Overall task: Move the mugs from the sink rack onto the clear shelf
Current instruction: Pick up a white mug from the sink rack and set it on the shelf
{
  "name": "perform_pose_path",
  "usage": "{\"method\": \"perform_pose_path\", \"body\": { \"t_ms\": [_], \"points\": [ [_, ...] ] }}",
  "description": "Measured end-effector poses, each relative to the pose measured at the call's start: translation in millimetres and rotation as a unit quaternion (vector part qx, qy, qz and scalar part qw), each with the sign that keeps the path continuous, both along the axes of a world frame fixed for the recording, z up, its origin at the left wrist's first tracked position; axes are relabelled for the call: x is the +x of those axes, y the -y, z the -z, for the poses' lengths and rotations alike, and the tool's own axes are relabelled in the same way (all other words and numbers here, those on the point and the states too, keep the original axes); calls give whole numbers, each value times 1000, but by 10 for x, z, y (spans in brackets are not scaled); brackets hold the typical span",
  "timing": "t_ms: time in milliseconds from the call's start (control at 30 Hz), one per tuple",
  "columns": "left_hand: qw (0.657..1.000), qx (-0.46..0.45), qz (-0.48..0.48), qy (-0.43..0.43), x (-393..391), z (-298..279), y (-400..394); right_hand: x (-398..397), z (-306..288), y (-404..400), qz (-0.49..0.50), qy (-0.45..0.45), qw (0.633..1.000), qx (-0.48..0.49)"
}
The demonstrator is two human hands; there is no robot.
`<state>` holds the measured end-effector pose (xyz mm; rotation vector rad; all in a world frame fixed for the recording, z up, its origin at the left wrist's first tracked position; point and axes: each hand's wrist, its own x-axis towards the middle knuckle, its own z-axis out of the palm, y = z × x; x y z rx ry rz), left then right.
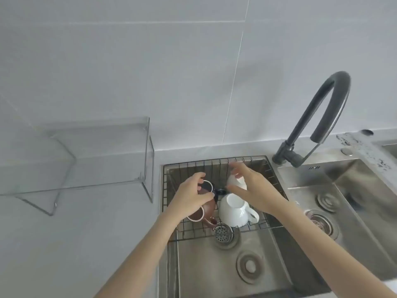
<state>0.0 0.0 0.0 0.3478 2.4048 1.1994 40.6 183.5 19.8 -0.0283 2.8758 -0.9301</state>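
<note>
The mugs were being picked from the sink rack. A dark mug was held by the left hand. The right hand was spread wide over a white mug. A lift to the clear shelf, far left, seemed needed next.

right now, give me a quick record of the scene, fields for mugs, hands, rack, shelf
mugs: four in the rack, a brown mug, a dark mug, a large white mug, a small white mug
left hand: over the dark and brown mugs, grip unclear
right hand: fingers spread over the small white mug
rack: wire, sits in the sink
shelf: clear, holds no mugs
</note>
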Motion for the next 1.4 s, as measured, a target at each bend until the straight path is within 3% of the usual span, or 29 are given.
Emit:
{"method": "perform_pose_path", "body": {
  "t_ms": [300,600,1067,1400],
  "points": [
    [991,-66,74,86,-46,567,-597,118,741,-502,80,125,988,-37],
    [981,-91,77,150,-124,878,-884,111,1137,-608,110,194,970,-100],
    [994,-87,45,47,-81,903,-892,102,1168,-603,163,175,953,-186],
    [994,-34,-24,-103,-304,-173,-445,-301,83,-284,98,36,982,-156]
  ]
}}
